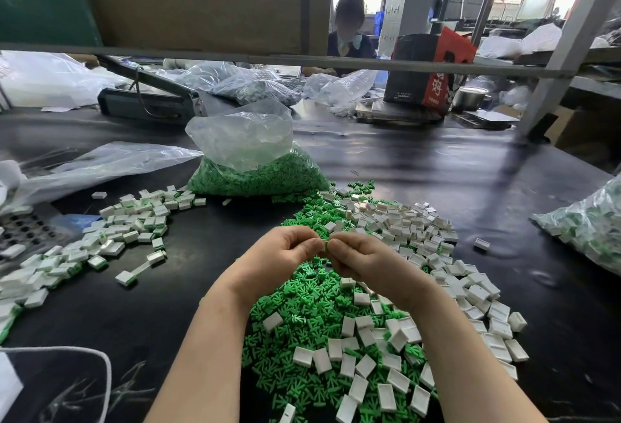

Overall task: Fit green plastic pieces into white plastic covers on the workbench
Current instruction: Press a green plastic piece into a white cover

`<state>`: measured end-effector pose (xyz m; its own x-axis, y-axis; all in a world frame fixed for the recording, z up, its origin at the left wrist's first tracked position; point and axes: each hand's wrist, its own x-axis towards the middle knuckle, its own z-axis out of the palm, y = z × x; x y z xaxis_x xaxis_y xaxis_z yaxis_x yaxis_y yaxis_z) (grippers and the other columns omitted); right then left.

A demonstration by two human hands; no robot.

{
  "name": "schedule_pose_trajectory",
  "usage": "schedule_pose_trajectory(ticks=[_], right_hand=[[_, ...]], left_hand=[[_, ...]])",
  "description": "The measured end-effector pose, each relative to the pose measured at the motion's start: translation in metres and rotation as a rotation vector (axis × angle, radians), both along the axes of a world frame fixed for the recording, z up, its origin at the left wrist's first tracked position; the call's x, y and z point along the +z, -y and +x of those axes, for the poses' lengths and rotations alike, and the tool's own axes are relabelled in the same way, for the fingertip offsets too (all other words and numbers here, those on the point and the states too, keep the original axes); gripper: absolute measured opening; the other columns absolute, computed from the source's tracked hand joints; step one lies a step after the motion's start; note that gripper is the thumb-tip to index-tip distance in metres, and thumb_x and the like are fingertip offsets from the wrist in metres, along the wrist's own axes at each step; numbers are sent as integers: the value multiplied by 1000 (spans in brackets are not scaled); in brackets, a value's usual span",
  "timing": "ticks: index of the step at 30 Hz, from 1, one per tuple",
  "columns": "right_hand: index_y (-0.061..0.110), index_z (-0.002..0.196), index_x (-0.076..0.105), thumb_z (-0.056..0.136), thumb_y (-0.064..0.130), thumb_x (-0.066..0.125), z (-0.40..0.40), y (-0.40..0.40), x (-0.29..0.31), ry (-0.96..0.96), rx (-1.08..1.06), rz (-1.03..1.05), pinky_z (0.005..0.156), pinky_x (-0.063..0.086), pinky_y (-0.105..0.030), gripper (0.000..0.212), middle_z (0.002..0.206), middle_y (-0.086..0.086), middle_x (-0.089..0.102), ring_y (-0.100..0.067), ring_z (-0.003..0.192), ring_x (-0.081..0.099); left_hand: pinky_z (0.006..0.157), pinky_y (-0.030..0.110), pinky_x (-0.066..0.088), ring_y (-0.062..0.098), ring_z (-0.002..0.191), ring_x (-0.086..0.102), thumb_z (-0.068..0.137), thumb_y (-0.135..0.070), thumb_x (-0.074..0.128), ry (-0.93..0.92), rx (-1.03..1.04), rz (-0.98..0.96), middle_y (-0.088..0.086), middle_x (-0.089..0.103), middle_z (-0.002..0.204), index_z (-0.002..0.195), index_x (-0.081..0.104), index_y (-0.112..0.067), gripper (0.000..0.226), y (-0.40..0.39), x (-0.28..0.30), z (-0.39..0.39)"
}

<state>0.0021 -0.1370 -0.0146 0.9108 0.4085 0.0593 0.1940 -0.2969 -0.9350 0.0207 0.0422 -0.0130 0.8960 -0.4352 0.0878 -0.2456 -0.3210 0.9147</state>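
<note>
My left hand (284, 254) and my right hand (361, 259) meet above the middle of the black workbench (437, 167). Their fingertips pinch one small white cover (325, 245) between them; whether a green piece sits in it is hidden by the fingers. Below the hands lies a heap of loose green pieces (302, 338) with white covers (433, 237) scattered on it and to its right. A pile of covers with green inside (111, 237) spreads to the left.
A clear bag of green pieces (255, 170) stands behind the heap. Another bag of parts (588, 224) lies at the right edge, flat plastic bags (100, 163) at the left. A person (349, 32) sits across the bench behind a metal frame rail (302, 61).
</note>
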Motion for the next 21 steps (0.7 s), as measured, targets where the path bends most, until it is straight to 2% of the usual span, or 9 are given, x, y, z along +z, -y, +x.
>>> schedule_pose_trajectory(ticks=[3,8,12,14,15,18,21], right_hand=[[15,71,50,103,21,44,0,1,-2,0,1,15,51,31,-16,33,62,2,40,-6,53,35],[15,75,56,91,47,49,0,2,-5,-181,-13,235,52,29,-23,37,59,0,44,-12,54,35],[13,92,60,90,56,46,1,-1,-8,-409,97,463,53,36,-20,45,74,-5,55,-14,66,46],[13,99,61,89,55,46,1,-5,-9,-474,141,562,59,38,-21,46,81,-7,60,-15,73,49],[13,99,61,91,52,45,2,-7,-10,-484,150,615,61,38,-21,44,81,-8,61,-16,74,50],[10,98,61,97,42,39,3,-10,-11,-475,146,715,59,43,-20,39,79,-9,62,-14,70,56],[12,95,68,97,37,42,3,-12,-14,-476,133,757,65,45,-20,36,79,-7,62,-13,71,58]], left_hand=[[70,16,49,2,76,61,92,-16,65,12,60,-74,5,73,86,97,73,-16,10,-3,0,1],[64,14,49,3,68,65,86,-12,70,12,97,-193,0,74,74,92,75,-15,8,-2,2,0],[78,22,53,8,79,65,82,-13,72,56,118,-238,-1,68,84,93,76,-14,11,2,6,0],[85,28,53,11,83,61,81,-14,72,51,136,-248,3,58,87,91,77,-15,11,4,6,0],[84,27,52,9,83,59,80,-14,73,52,147,-251,3,55,86,89,77,-16,10,5,7,0],[76,16,48,1,76,55,80,-12,74,81,162,-246,-2,52,81,88,78,-17,9,6,8,-1],[72,17,46,2,74,54,81,-10,73,110,145,-213,-4,52,79,86,78,-18,11,6,9,-2]])
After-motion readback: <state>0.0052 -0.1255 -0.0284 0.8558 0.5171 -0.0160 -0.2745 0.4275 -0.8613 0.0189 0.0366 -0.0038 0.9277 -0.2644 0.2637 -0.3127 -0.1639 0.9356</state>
